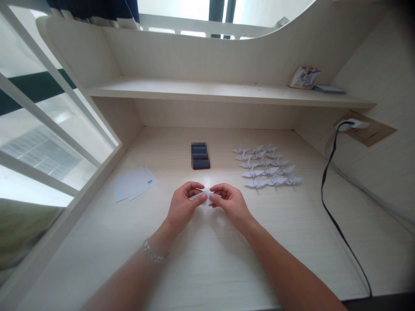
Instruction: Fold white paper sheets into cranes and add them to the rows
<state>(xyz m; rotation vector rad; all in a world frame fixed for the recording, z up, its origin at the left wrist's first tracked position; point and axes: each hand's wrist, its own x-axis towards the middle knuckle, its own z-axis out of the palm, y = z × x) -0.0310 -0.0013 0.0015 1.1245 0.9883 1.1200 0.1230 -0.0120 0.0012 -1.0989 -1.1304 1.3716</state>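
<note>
Between my two hands is a small piece of folded white paper (pixel 208 199), mostly covered by my fingers. My left hand (pixel 188 199) pinches its left side with thumb and fingers. From the other side, my right hand (pixel 228 201) pinches it the same way, the thumbs almost meeting. How the paper is folded cannot be made out. Several white paper cranes (pixel 266 166) stand in rows to the right, beyond my right hand. Off to the left lie a few flat white paper sheets (pixel 129 185), overlapping, one with a small blue mark.
A dark, pixelated phone-like object (pixel 200 156) lies behind my hands. A black cable (pixel 324 185) runs from the wall socket (pixel 368 127) down the desk's right side. The shelf (pixel 207 88) above holds a colourful packet (pixel 304 77). White bars (pixel 48 116) border the left.
</note>
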